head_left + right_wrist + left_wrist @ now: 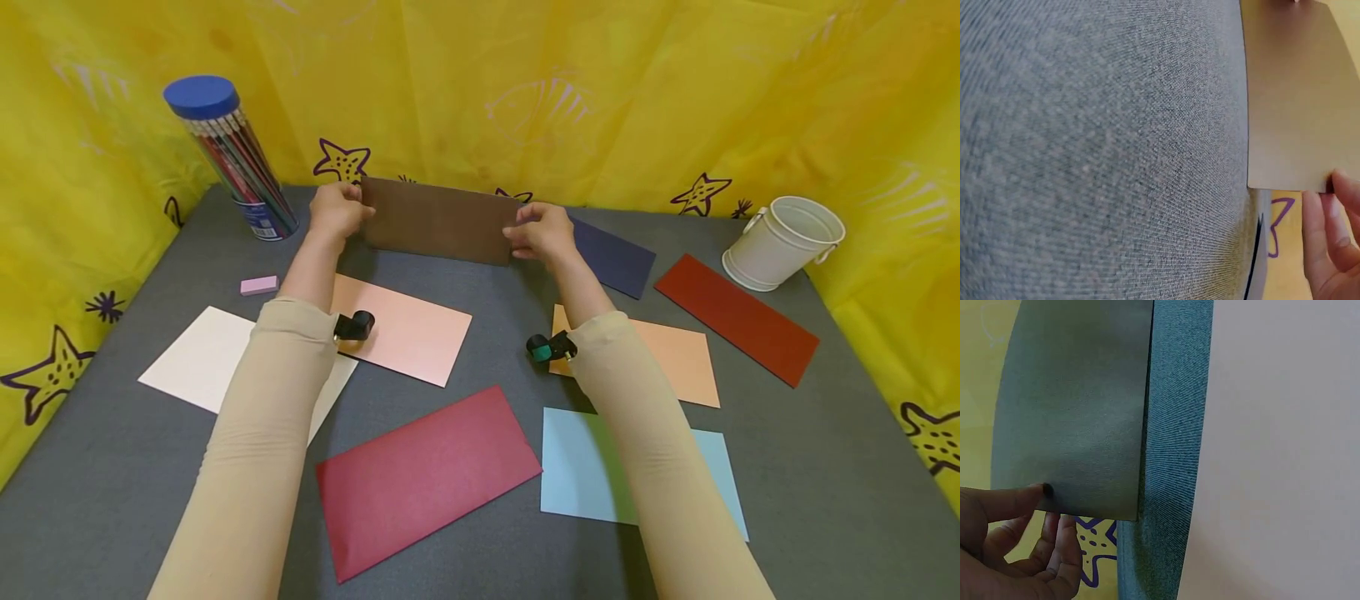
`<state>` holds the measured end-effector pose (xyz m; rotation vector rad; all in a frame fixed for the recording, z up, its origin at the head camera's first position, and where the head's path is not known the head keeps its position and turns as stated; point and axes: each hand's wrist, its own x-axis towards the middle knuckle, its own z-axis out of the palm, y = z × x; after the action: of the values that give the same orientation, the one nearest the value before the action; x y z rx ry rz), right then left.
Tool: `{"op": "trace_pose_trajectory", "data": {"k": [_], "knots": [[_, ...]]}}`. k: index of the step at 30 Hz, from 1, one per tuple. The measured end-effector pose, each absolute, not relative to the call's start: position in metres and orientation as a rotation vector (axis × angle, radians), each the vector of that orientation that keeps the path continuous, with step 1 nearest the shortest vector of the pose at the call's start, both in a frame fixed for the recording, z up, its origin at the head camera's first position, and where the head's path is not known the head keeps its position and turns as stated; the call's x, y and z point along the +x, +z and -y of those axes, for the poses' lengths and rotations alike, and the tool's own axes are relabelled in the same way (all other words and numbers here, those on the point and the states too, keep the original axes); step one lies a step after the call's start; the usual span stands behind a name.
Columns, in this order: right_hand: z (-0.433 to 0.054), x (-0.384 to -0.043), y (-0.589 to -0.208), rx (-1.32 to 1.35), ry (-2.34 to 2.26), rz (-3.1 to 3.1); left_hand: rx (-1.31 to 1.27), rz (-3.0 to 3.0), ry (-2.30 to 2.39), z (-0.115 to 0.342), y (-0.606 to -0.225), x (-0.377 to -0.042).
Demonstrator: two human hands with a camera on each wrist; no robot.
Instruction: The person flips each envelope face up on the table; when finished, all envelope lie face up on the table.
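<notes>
A brown rectangular card [438, 221] is held tilted up near the back of the table, its broad face towards me. My left hand [337, 215] pinches its left end, the thumb lying on the near face in the left wrist view and the other fingers behind. At the opposite end, my right hand [546, 233] pinches the card between thumb and fingers; the right wrist view shows the thumb at the card's edge [1300, 125]. A pink card [405, 329] lies in front of the left hand. Just beyond the right hand is a dark blue card [611, 254], partly hidden.
Cream [202, 358], orange [682, 358], light blue [573, 467], crimson [435, 483] and rust-red [738, 321] cards lie around the grey table. A pencil tub [240, 162] and a pink eraser [259, 286] stand left; a white bucket [780, 246] stands back right. A yellow curtain [480, 92] hangs behind.
</notes>
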<state>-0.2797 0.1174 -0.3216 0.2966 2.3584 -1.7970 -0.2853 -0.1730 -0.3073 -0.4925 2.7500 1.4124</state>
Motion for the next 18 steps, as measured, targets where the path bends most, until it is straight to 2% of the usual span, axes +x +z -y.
{"op": "trace_pose_trajectory", "data": {"k": [13,18], "knots": [[-0.118,-0.281,-0.328,0.251,-1.978,-2.343,-0.475,-2.335,2.061,0.176,-0.304,-0.281],[-0.117,-0.282,-0.332,0.245,-2.0,-2.34,-0.529,-2.257,2.117,0.175,-0.307,-0.283]]}}
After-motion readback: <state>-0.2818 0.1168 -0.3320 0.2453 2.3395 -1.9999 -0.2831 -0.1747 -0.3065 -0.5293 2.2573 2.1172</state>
